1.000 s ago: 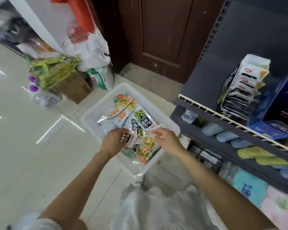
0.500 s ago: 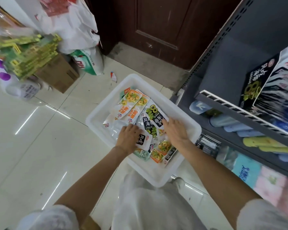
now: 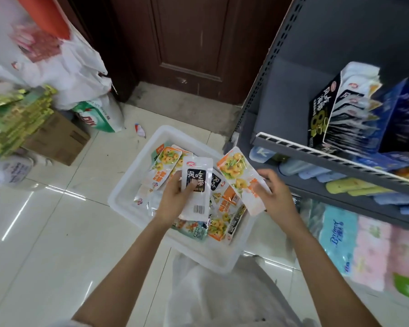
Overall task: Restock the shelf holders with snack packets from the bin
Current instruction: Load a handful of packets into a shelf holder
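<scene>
A white plastic bin [image 3: 128, 199] sits on the tiled floor with several snack packets inside. My left hand [image 3: 172, 199] grips a white packet with a black label [image 3: 196, 182], held upright above the bin. My right hand [image 3: 275, 197] holds an orange and white packet [image 3: 239, 175] printed with yellow food, tilted over the bin's right side. On the dark shelf at the right, a black display box [image 3: 321, 114] holds a row of similar packets [image 3: 354, 107].
The grey shelf rail [image 3: 316, 152] juts out right of the bin, with soft goods below it. A cardboard box [image 3: 59, 140] carrying stacked green packs, white bags and a brown door [image 3: 187, 38] stand behind the bin.
Both hands have lifted out of the bin, each with a packet: the left with the black-label one, the right with the orange one.
</scene>
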A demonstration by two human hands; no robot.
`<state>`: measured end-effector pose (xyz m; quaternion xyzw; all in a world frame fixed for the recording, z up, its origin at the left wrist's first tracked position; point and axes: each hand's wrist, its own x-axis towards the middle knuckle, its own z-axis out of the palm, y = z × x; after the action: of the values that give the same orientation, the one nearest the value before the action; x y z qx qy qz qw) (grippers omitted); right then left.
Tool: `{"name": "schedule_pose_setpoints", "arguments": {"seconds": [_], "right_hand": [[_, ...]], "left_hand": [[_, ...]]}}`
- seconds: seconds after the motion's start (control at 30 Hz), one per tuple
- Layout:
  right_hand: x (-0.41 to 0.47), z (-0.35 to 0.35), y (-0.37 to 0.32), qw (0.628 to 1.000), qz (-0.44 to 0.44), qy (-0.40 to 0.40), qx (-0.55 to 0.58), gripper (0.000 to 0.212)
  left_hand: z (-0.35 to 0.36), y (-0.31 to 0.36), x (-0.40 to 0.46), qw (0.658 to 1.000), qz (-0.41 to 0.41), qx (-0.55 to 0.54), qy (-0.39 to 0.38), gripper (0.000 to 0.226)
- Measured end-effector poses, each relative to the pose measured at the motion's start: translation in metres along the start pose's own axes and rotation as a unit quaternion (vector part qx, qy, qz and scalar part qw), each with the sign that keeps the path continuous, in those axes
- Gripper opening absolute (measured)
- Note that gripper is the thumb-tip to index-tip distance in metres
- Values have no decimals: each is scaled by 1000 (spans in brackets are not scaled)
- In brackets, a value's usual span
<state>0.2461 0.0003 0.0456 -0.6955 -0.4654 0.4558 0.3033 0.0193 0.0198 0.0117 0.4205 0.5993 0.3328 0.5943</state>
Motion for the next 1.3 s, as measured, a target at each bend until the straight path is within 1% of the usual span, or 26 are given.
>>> {"name": "schedule_pose_setpoints", "arguments": {"seconds": [0.03, 0.1, 0.17, 0.23, 0.27, 0.3, 0.37, 0.4, 0.47, 0.5, 0.57, 0.63, 0.7, 0.77, 0.8, 0.87, 0.9, 0.97, 1.03, 1.07, 1.17, 1.23, 1.3], "right_hand": [[-4, -3, 1, 1000, 15, 7, 22, 18], [-10, -8, 3, 997, 38, 19, 58, 20], [-16, -17, 5, 995, 45, 24, 90, 23], [-21, -28, 8, 994, 31, 23, 102, 24], [-24, -35, 10, 994, 19, 27, 102, 24], [-26, -42, 12, 994, 6, 34, 101, 26], [-31, -58, 17, 994, -12, 56, 97, 30], [-32, -66, 21, 993, -18, 67, 97, 31], [-36, -83, 28, 992, -35, 83, 92, 26], [-38, -93, 32, 991, -43, 88, 89, 23], [-43, -115, 39, 991, -57, 85, 83, 25], [-48, -144, 47, 992, -74, 75, 63, 33], [-54, -178, 54, 993, -89, 71, 37, 31], [-59, -215, 59, 991, -104, 84, 7, 32], [-61, -233, 62, 989, -112, 96, -6, 35], [-64, -267, 62, 985, -129, 114, -26, 38], [-65, -283, 61, 982, -138, 122, -36, 35], [-64, -309, 58, 977, -157, 142, -41, 30], [-60, -326, 57, 973, -170, 155, -20, 30], [-58, -332, 56, 973, -169, 156, -3, 31], [-49, -342, 51, 977, -156, 144, 31, 38], [-43, -346, 50, 978, -160, 133, 25, 37], [-36, -350, 49, 978, -156, 134, 27, 36]], "left_hand": [[4, 5, -1, 998, -24, -61, 12, 22], [12, 13, -2, 987, -65, -148, 5, 25], [21, 19, -2, 976, -88, -196, -24, 32], [29, 24, -2, 971, -86, -215, -51, 42], [35, 29, -3, 968, -82, -229, -60, 42], [42, 34, -5, 962, -83, -252, -66, 34], [59, 47, -11, 946, -107, -298, -76, 7], [70, 54, -15, 940, -119, -309, -79, 11], [92, 63, -20, 930, -131, -323, -114, 30], [104, 67, -22, 920, -134, -344, -135, 37], [127, 74, -27, 898, -129, -383, -175, 48], [154, 83, -37, 897, -119, -386, -181, 47], [183, 92, -48, 924, -118, -334, -145, 34], [213, 103, -56, 964, -76, -239, -93, 29], [227, 109, -59, 979, -31, -182, -84, 26], [249, 123, -63, 992, 74, -78, -72, 20], [258, 131, -63, 990, 120, -47, -61, 17], [270, 155, -59, 977, 210, -30, -34, 14], [279, 183, -50, 958, 284, -16, -18, 20], [283, 196, -44, 951, 308, -7, -12, 22], [291, 227, -14, 936, 349, 1, 32, 22], [295, 242, 11, 927, 370, -15, 53, 23], [298, 247, 39, 927, 370, -26, 63, 24]]}}
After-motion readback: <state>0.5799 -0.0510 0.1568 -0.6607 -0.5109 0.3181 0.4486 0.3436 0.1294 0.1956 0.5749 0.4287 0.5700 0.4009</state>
